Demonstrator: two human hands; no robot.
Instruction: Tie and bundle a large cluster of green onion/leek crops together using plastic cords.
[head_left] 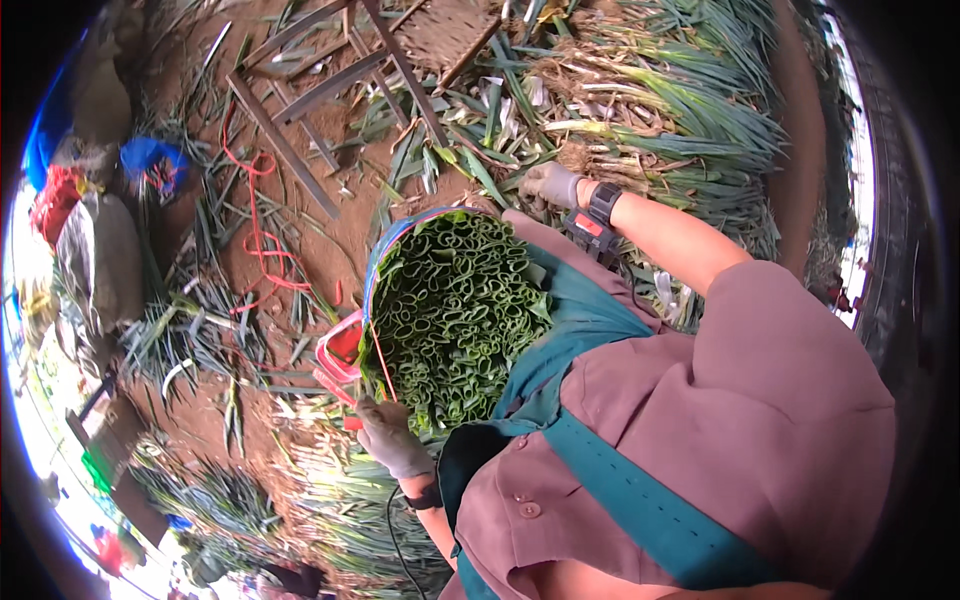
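Observation:
A big round bundle of cut green onion stalks stands end-on against my lap, its hollow cut ends facing up. A blue and pink band runs around its left side. My left hand, in a grey glove, is closed on a thin red string at the bundle's near-left edge. My right hand, also gloved and with a black wrist strap, rests at the bundle's far side, against a heap of loose green onions. Whether it grips anything is hidden.
Bare brown earth littered with leaf scraps lies to the left. A red cord trails across it. Wooden slats lie at the top. Blue and red bags sit far left. More onion piles lie near my knees.

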